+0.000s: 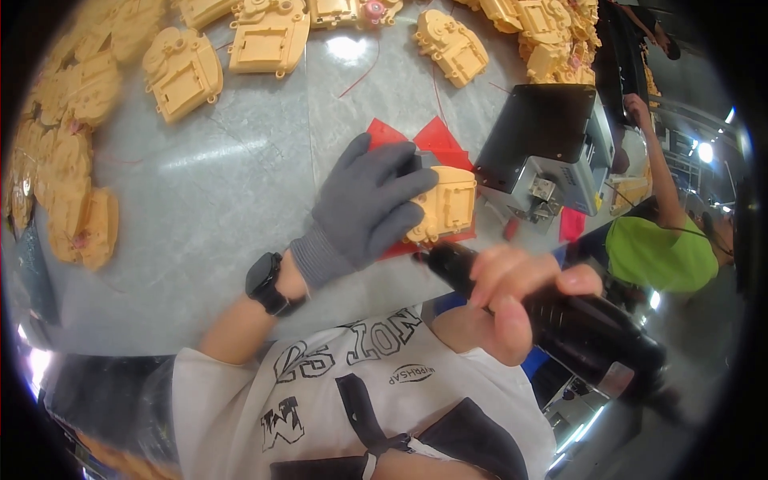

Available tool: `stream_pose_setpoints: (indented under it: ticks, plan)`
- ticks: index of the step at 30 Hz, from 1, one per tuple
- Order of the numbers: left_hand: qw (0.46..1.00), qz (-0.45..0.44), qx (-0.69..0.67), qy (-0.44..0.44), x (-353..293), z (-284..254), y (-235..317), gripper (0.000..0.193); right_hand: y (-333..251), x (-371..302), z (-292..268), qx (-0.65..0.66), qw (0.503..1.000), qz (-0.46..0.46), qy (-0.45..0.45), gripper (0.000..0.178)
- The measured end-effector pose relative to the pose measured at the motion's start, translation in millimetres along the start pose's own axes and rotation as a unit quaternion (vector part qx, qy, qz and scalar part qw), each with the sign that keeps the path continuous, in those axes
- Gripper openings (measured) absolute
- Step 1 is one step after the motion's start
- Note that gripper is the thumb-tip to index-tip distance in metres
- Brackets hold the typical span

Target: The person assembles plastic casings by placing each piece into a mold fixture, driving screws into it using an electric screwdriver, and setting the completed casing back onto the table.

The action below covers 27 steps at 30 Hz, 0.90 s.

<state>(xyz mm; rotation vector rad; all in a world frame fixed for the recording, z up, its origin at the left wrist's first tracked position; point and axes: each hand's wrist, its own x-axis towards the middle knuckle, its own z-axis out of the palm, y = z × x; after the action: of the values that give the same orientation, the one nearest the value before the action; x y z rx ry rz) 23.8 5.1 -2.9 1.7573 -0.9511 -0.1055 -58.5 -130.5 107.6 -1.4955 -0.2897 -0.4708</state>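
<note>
My left hand (pixel 366 200), in a grey knitted glove, presses its fingers over a yellow plastic housing (pixel 453 202) and grips it. Under the housing lies a red pad (pixel 445 142) with pointed corners sticking out, and a small dark block shows beside the fingers. Bare and slightly blurred, my right hand (pixel 512 292) is wrapped round a black electric screwdriver (pixel 588 332). The tool's narrow end points at the near edge of the housing; whether the bit touches it I cannot tell.
Yellow housings (pixel 182 74) stand along the table's far side, with heaps (pixel 76 152) at the left and far right (pixel 552 36). A black-and-silver boxed device (pixel 552 148) stands right of the pad. Thin red strands lie about. A person in a green top (pixel 664 248) is at the right.
</note>
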Motion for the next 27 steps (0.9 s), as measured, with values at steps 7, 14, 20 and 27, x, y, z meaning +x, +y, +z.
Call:
stream_pose_setpoints:
  ticks: [7,14,20,27]
  plan:
    - [1.000,-0.002,-0.007,0.001,0.2,-0.5,-0.7,0.033,1.0,1.7,-2.6,-0.007,1.000,0.016,0.001,0.054]
    - [1.000,-0.005,-0.001,0.001,-1.8,1.1,-2.3,0.033,14.9,1.9,2.3,-0.006,1.000,-0.015,-0.011,0.050]
    - [1.000,-0.005,-0.006,0.007,-1.5,0.3,-3.7,0.033,19.6,1.7,6.8,-0.020,1.000,-0.008,0.019,0.046]
    - [0.999,-0.004,-0.026,-0.020,7.9,-0.1,4.5,0.035,15.0,-2.0,2.2,-0.009,0.997,0.001,0.081,0.044]
